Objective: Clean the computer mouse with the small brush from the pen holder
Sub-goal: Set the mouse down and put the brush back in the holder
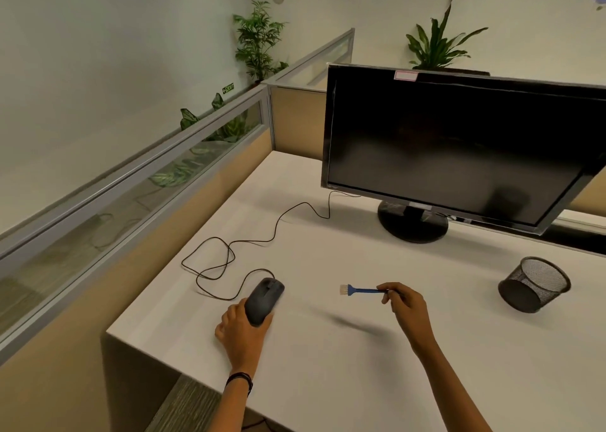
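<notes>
Mouse (pixel 264 300) sits on tabletop (pixel 328 349), your left hand (pixel 241 328) wrapped around its rear. Your right hand (pixel 405 303) pinches the blue brush (pixel 360 289) handle, bristles pointing toward mouse, well apart. Pen holder (pixel 534 284) stands right.

The mouse (pixel 264 300) is dark grey with a black cable (pixel 229 251). The brush (pixel 360 289) has a blue handle and pale cream bristles. The pen holder (pixel 534 284) is black wire mesh. The counter (pixel 328 349) is plain white. The monitor (pixel 452 149) is black with a dark screen and a small pink-edged white sticker (pixel 406 76). A black band (pixel 241 380) circles the left wrist.
</notes>
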`<state>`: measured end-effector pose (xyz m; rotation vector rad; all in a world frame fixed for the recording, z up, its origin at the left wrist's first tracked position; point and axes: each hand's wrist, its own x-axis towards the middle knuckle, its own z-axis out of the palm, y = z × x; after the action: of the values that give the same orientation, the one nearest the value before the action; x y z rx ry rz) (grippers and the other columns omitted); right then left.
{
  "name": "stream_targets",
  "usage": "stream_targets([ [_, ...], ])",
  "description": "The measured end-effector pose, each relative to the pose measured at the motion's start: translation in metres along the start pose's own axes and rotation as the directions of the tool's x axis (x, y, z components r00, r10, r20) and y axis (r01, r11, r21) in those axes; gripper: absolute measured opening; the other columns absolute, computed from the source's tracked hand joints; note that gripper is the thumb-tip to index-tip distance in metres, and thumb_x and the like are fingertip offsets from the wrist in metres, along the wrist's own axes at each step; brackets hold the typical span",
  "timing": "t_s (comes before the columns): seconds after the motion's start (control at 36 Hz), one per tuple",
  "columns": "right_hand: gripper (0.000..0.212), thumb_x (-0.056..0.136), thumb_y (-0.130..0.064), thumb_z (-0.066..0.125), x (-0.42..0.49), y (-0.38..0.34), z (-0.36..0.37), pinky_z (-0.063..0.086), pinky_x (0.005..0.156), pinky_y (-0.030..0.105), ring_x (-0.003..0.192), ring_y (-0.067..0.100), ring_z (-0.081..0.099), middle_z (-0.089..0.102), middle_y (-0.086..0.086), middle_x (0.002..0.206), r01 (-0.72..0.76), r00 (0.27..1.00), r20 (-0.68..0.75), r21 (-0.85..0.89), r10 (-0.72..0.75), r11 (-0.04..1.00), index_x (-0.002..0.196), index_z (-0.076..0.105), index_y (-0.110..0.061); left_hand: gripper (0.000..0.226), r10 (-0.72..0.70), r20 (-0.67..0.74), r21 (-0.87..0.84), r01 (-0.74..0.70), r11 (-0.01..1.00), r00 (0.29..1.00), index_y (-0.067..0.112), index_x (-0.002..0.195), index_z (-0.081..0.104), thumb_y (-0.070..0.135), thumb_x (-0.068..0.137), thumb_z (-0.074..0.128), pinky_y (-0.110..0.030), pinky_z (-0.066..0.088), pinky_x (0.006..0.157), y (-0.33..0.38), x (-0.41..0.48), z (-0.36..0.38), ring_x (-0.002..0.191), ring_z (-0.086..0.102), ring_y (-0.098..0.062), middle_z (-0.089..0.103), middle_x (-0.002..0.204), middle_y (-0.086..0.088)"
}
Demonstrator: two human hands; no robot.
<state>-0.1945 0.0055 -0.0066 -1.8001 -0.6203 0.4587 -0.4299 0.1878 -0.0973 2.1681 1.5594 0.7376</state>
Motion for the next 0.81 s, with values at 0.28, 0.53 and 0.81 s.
stream_targets([
  [0.28, 0.031, 0.087, 0.002, 0.041, 0.013, 0.013, -0.051, 0.039, 0.059, 0.029, 0.058, 0.009, 0.049, 0.063, 0.008, 0.069, 0.009, 0.994, -0.11, 0.033, -0.006, 0.999, 0.086, 0.068, -0.013, 0.081, 0.14, -0.045, 0.081, -0.136, 0.987, 0.989, 0.006, 0.122, 0.049, 0.034, 0.055, 0.086, -0.058, 0.035, 0.088, 0.031, 0.003, 0.008, 0.116, 0.039, -0.04, 0.044, 0.126, -0.024],
  [0.53, 0.03, 0.089, 0.0, 0.04, 0.017, 0.037, -0.105, 0.043, 0.063, 0.032, 0.067, 0.02, 0.054, 0.065, 0.01, 0.073, -0.016, 0.967, -0.253, 0.051, 0.029, 0.999, 0.089, 0.068, -0.012, 0.078, 0.366, 0.079, -0.2, -0.345, 0.917, 0.927, 0.015, 0.139, 0.029, 0.022, 0.075, 0.073, -0.051, 0.037, 0.096, 0.124, 0.001, 0.042, 0.124, 0.037, -0.033, 0.032, 0.142, -0.015],
  [0.81, 0.027, 0.089, -0.001, 0.041, 0.021, 0.055, -0.182, 0.041, 0.059, 0.029, 0.066, 0.021, 0.051, 0.063, 0.007, 0.071, -0.068, 0.872, -0.475, 0.132, 0.123, 0.989, 0.087, 0.067, -0.01, 0.076, 0.598, 0.345, -0.347, -0.493, 0.798, 0.724, 0.017, 0.14, 0.027, 0.026, 0.079, 0.07, -0.039, 0.028, 0.105, 0.218, -0.017, 0.1, 0.132, 0.029, -0.025, 0.028, 0.147, -0.007],
])
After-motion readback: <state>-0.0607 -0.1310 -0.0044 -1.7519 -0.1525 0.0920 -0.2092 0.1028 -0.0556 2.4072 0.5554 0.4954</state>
